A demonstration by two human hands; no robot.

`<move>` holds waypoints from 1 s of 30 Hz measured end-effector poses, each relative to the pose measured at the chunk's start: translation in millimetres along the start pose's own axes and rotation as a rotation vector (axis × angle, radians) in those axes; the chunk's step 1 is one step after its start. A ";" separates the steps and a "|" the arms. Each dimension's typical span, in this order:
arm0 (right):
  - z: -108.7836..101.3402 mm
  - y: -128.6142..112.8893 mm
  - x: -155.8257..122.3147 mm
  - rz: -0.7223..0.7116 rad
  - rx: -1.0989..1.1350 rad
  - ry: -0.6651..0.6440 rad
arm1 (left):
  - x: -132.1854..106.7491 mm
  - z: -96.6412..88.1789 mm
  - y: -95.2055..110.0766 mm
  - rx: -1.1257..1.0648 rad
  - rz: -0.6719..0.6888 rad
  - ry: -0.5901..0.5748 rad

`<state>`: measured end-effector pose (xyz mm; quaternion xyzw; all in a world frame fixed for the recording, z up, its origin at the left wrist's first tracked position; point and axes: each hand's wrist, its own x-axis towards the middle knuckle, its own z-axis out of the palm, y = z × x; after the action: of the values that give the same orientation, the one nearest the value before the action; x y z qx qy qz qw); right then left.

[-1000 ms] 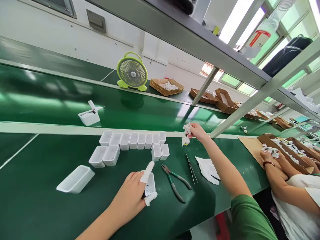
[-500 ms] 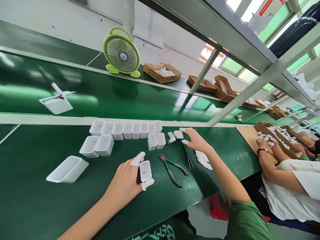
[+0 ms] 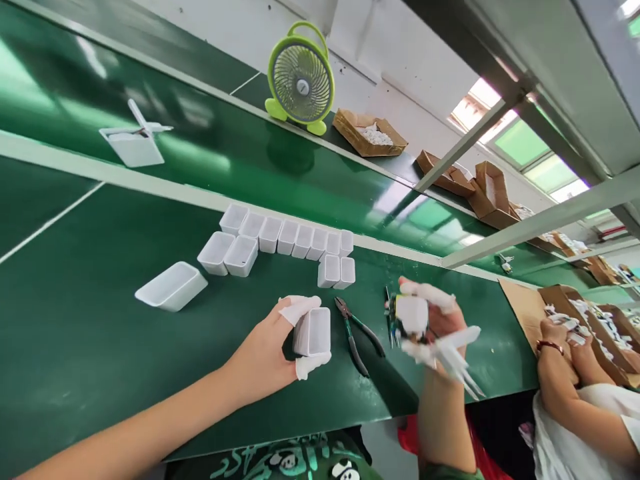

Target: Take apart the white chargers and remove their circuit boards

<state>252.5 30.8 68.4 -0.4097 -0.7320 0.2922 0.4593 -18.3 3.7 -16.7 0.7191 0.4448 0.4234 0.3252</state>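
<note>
My left hand, with white covers on its thumb and a fingertip, grips a small white rectangular plastic box whose open end faces me. My right hand, also with covered fingertips, is raised over the table, closed on a small white electronic part with wires and long white pieces sticking out; motion blurs it. Between the hands lie diagonal cutting pliers with green-and-grey handles spread apart. Partly behind the right hand's part are dark tweezers.
White boxes stand in a row along the ledge, with two more before them. A larger slanted box lies left. Beyond are a green fan and cardboard trays. A co-worker's hands handle white parts at right.
My right hand has lifted the white electronic part off the table and drawn it nearer. The box in my left hand has turned. The whole view has tilted and shifted.
</note>
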 end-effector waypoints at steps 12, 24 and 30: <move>63.4 21.8 -55.3 0.249 0.460 -0.031 | -13.2 7.3 -7.9 -0.011 0.019 -0.127; 60.9 24.6 -61.2 0.179 0.305 -0.162 | -9.3 4.6 -5.3 -0.071 0.157 -0.035; 59.5 25.6 -63.5 0.218 0.246 -0.210 | -7.2 2.1 -3.2 -0.030 0.232 -0.039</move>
<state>222.1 -14.8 -4.0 -0.3944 -0.6860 0.4687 0.3927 -19.3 -1.9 -22.7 0.7689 0.3456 0.4507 0.2935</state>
